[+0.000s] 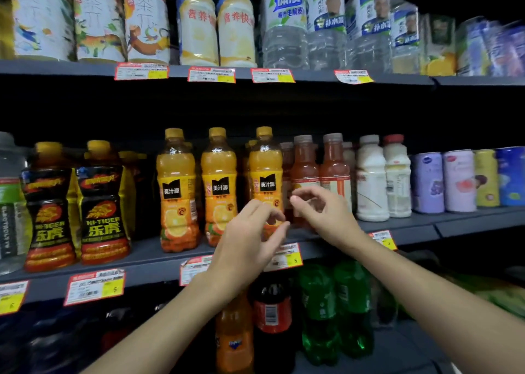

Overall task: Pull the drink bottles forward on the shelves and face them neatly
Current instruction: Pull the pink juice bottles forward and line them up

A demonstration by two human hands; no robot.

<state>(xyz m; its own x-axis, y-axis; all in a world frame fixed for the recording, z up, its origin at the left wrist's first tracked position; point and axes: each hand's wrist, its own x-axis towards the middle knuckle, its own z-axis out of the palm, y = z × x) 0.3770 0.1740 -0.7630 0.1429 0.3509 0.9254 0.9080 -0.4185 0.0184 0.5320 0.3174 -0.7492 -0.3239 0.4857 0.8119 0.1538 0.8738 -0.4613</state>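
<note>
Three orange juice bottles with yellow caps stand at the front of the middle shelf [159, 263]: left one [176, 192], middle one [218, 186], right one [266, 175]. My left hand [250, 237] hovers in front of the right one's lower half, fingers loosely curled, holding nothing. My right hand [318, 212] is just right of it, fingers apart, in front of two reddish juice bottles [305, 169]. Neither hand clearly grips a bottle. More juice bottles stand behind the front row.
Black Hi-Tiger bottles [103, 203] stand left, white milk bottles [372, 180] and cans [457, 180] right. The top shelf holds tea, yoghurt and water bottles [284, 24]. Below stand orange, cola and green soda bottles [321, 314]. Price tags [95, 287] hang on the shelf edges.
</note>
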